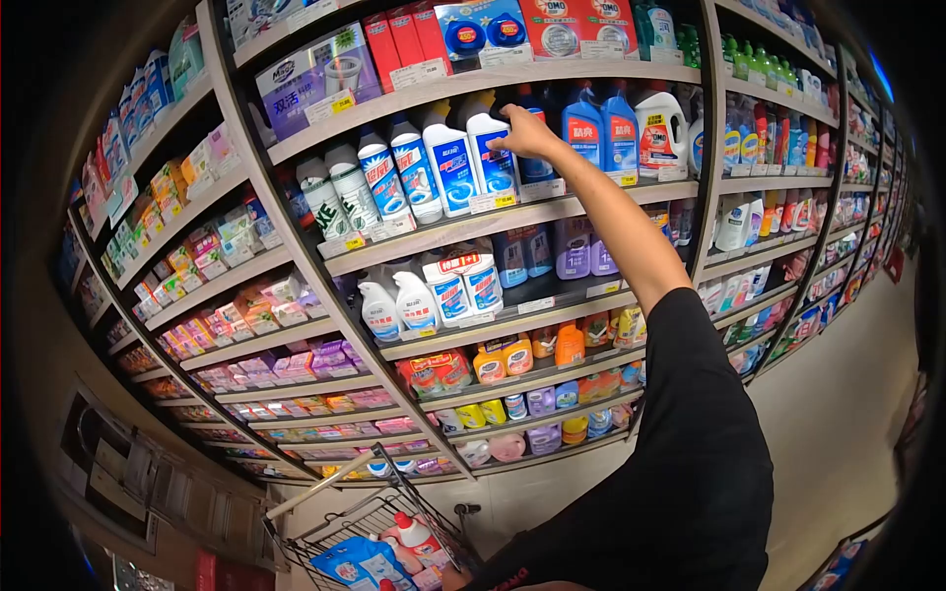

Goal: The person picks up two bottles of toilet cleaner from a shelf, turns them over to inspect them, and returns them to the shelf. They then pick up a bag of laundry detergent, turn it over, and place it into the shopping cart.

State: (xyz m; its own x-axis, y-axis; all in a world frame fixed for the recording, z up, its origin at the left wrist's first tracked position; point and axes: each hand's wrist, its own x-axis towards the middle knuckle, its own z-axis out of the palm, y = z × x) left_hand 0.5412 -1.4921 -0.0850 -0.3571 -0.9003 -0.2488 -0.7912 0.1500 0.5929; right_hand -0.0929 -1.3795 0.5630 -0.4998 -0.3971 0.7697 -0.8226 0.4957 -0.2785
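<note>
My right hand [526,135] reaches up to a store shelf and grips the upper right side of a white cleaner bottle [490,163] with a blue label. Its fingers are curled at the bottle's shoulder; the bottle stands on the shelf, or very close to it. A matching white-and-blue bottle [451,167] stands directly to its left, and a dark blue bottle [535,163] is partly behind my hand. At the bottom edge, a sliver of my left hand [455,579] shows beside the shopping cart [325,527]; its fingers are hidden.
The cart holds a blue pouch [363,563] and a red-capped bottle [416,535]. Blue detergent bottles [599,128] stand right of my hand. Below are white spray bottles [414,303] and an orange bottle [570,345]. Shelf edges [463,219] with price tags run above and below my hand.
</note>
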